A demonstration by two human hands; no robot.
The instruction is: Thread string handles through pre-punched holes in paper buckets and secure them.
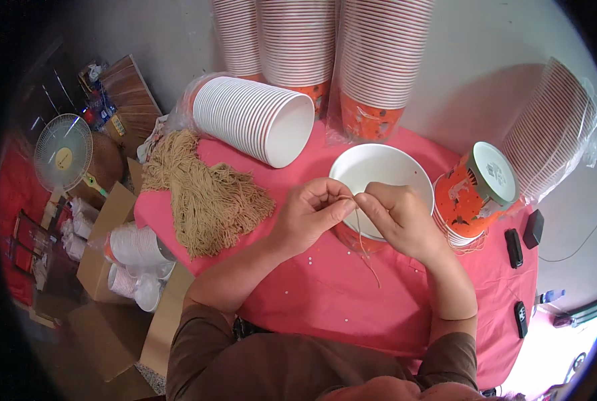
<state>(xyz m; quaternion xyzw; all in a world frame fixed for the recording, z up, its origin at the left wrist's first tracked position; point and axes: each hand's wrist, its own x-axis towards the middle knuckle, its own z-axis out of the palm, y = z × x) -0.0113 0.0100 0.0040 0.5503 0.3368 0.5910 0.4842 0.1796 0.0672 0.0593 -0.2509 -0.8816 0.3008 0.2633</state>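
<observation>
My left hand (312, 212) and my right hand (402, 220) meet over the near rim of a large open paper bucket (393, 160), white inside and orange outside. Pinched between the fingertips of both hands is a thin tan cord (361, 242). Its loose end hangs past the bucket's front and trails onto the pink cloth. Whether the cord passes through the bucket's wall is hidden by my fingers. A thick bundle of the same tan cords (211, 197) lies to the left of my left forearm.
A nested bucket stack (255, 120) lies on its side; tall wrapped stacks (382, 53) stand behind. Right are upturned orange buckets (469, 200), another wrapped stack (549, 134) and small black devices (514, 248). White bits dot the pink tablecloth (312, 294). Cardboard boxes (104, 327) sit left, below the table.
</observation>
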